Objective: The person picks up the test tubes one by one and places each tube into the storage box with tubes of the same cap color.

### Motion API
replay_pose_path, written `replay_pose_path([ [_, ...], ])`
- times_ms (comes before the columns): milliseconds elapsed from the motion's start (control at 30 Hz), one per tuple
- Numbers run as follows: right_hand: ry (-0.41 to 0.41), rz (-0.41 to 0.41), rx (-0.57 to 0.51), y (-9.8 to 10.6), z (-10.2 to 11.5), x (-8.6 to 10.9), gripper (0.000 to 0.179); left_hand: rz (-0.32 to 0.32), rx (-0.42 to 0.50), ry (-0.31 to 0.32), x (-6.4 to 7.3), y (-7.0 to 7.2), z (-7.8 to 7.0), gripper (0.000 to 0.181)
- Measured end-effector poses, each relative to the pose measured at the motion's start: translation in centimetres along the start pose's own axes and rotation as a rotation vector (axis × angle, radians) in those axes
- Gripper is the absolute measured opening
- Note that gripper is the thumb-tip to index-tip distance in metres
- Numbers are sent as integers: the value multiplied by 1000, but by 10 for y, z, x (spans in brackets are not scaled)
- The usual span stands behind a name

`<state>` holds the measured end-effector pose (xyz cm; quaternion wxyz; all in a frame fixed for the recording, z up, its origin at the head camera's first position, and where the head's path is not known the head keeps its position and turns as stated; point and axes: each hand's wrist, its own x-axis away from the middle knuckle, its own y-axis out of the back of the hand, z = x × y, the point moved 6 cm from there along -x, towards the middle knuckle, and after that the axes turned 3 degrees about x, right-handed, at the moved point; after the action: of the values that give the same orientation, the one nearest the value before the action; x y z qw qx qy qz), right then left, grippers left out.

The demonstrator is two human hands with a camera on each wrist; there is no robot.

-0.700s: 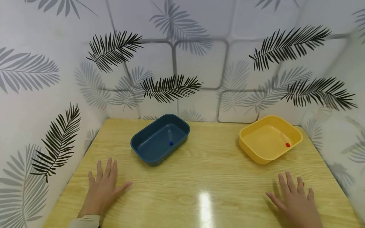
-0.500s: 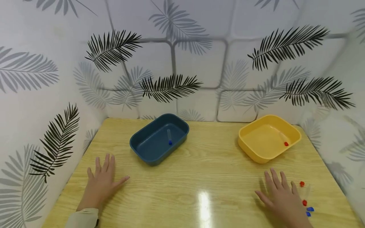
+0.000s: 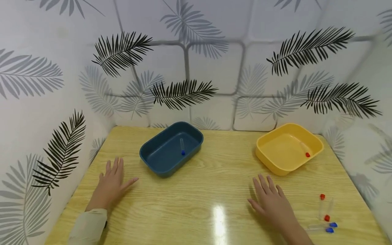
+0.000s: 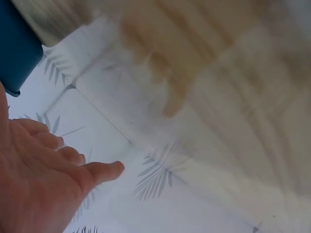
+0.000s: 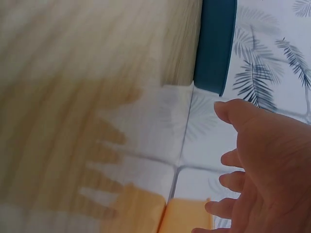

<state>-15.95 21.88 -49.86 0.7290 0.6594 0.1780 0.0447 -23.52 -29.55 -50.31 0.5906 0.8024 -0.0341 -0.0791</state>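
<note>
My left hand (image 3: 110, 185) is over the left part of the table with fingers spread and nothing in it. To its upper right stands a dark blue tray (image 3: 159, 168), and inside lies a clear tube with a blue cap (image 3: 183, 152). My right hand (image 3: 272, 202), also spread and holding nothing, is in front of the yellow tray (image 3: 272, 166). A red-capped tube (image 3: 307, 154) lies in that tray. Right of this hand lie two tubes with red caps (image 3: 327, 218) and two with blue caps (image 3: 329, 230). Both wrist views show bare, extended fingers.
The wood-grain table (image 3: 196, 190) carries a bright light reflection near its front middle. Leaf-patterned walls (image 3: 214, 109) close off its back and both sides.
My right hand has moved left, uncovering the red- and blue-capped tubes on the table. My left hand has shifted slightly forward. Both trays stay in place.
</note>
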Motion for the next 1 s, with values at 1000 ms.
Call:
replay_pose_path([
  [1000, 225, 67, -90, -4, 121, -92, 67, 147, 103, -216, -58, 15, -33, 100],
])
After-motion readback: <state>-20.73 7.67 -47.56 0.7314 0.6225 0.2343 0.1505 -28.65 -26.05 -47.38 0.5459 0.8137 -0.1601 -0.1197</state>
